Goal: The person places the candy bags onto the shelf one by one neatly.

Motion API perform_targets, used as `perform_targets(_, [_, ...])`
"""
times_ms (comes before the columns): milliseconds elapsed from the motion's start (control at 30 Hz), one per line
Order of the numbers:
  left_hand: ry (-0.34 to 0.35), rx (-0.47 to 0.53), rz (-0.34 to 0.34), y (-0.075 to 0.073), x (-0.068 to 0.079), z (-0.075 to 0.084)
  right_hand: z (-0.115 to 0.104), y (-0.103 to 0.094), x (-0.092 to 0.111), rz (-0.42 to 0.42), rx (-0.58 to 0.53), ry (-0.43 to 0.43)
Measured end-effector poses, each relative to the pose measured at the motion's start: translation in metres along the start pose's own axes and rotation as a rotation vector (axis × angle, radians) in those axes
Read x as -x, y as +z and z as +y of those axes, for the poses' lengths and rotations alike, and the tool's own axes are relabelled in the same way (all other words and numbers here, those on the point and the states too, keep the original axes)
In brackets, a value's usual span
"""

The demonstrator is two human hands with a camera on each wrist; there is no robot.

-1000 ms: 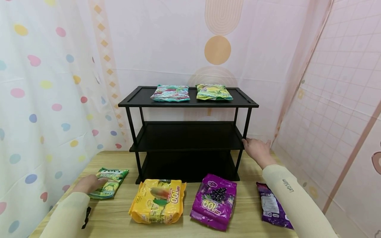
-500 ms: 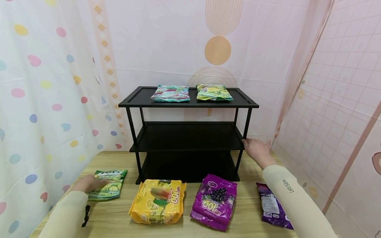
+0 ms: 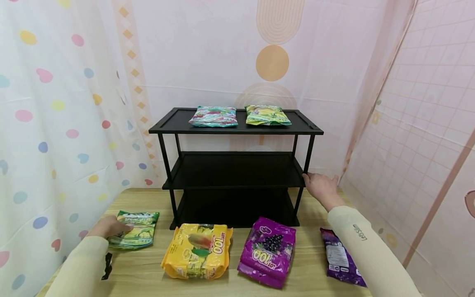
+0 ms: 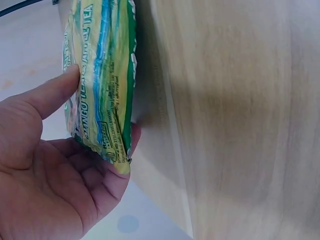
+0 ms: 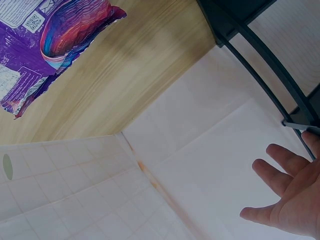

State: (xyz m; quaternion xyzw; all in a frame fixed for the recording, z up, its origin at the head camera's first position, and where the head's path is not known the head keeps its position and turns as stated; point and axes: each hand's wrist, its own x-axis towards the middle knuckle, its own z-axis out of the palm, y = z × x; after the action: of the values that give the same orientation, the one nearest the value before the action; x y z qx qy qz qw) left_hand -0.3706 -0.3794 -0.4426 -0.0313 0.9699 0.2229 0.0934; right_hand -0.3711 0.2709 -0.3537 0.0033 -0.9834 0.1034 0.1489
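Note:
My left hand (image 3: 108,226) grips a green and yellow candy bag (image 3: 142,233) by its near left end, at the left of the table. In the left wrist view the thumb presses the upper face of the green bag (image 4: 102,80) and the other fingers curl underneath it. At the right end of a black three-tier shelf (image 3: 237,170), my right hand (image 3: 322,189) touches the edge of the middle tier beside the post. Several of its fingers (image 5: 280,175) stretch out straight and spread in the right wrist view.
On the top tier lie a teal bag (image 3: 213,116) and a yellow-green bag (image 3: 268,115). In front of the shelf are a yellow mango bag (image 3: 198,251) and a purple grape bag (image 3: 268,252). A darker purple bag (image 3: 338,258) lies beside the right forearm. Printed curtains surround the wooden table (image 3: 148,272).
The green bag has turned and tilted slightly in my left hand, which has shifted a little left. My right hand stays at the shelf edge.

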Motion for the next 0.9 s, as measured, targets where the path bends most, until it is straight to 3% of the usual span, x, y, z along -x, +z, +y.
perform_targets(400, [0.059, 0.061, 0.109, -0.005, 0.000, 0.008, 0.001, 0.000, 0.000, 0.000, -0.006, 0.000])
perform_targets(667, [0.090, 0.127, 0.146, -0.008, -0.001, 0.011, 0.001, 0.000, 0.000, 0.003, -0.002, -0.008])
perform_targets(900, [0.130, 0.126, 0.181, -0.007, -0.002, 0.013, 0.000, 0.000, 0.000, 0.002, -0.005, -0.005])
